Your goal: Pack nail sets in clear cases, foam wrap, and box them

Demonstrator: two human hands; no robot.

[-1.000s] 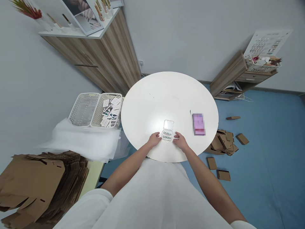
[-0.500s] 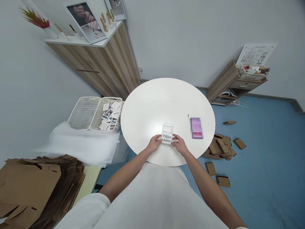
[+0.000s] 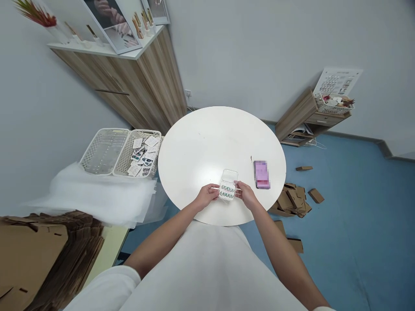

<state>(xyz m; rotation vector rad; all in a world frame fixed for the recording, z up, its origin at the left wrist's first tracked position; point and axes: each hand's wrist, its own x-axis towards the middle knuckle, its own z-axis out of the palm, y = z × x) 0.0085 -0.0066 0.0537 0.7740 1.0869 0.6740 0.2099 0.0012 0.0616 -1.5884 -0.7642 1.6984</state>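
Observation:
A small clear plastic case (image 3: 228, 186) lies open on the round white table (image 3: 207, 147), near its front edge. Its lower half holds two rows of greenish press-on nails; its lid is folded back and away from me. My left hand (image 3: 206, 196) pinches the case's left side with curled fingers. My right hand (image 3: 247, 194) pinches its right side the same way. A purple phone (image 3: 261, 174) lies flat on the table to the right of the case, apart from both hands.
Two white mesh baskets (image 3: 106, 151) stand left of the table, one with several nail cards. White foam sheet and stacked flat cardboard boxes (image 3: 48, 255) lie at lower left. Small cardboard boxes (image 3: 292, 201) litter the blue floor at right. Wooden cabinets stand by the wall.
The view has shifted a little. Both hands have stayed on the case's sides, with the fingers closing in more tightly round it.

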